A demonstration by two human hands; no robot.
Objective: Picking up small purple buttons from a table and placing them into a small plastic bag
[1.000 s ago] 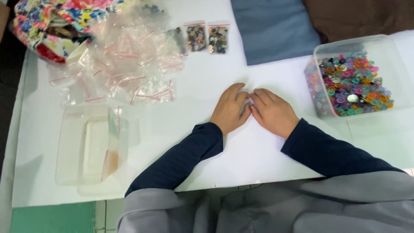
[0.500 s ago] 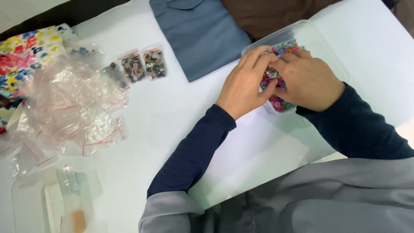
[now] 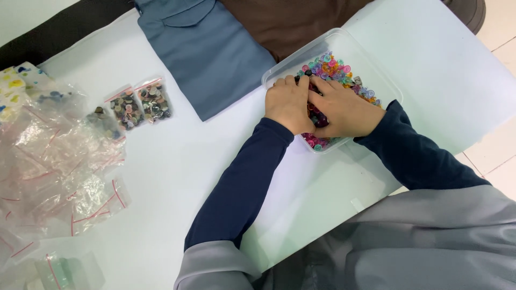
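Both hands are down in a clear plastic tub (image 3: 376, 72) that sits on the white surface (image 3: 177, 177) toward the far right, and the tub is heaped with small buttons (image 3: 336, 67) in pink, purple, orange and pale blue. The left hand (image 3: 289, 102) lies palm down over the near left part of the heap, fingers curled into the buttons; the right hand (image 3: 346, 110) lies just beside it and touching it, fingers bent and pressed into the same pile. Whether either hand has pinched a button I cannot tell, since the fingertips are buried among them. Both arms wear dark blue sleeves (image 3: 242, 182). Just left of the tub, at the far edge of the surface, lies a folded grey-blue garment (image 3: 204, 53), with a brown cloth (image 3: 285, 21) beside it. Further left, well apart from the hands, two small clear bags filled with dark buttons (image 3: 140, 104) lie side by side, and a loose pile of empty clear zip bags with red strips (image 3: 59, 166) covers the left side.
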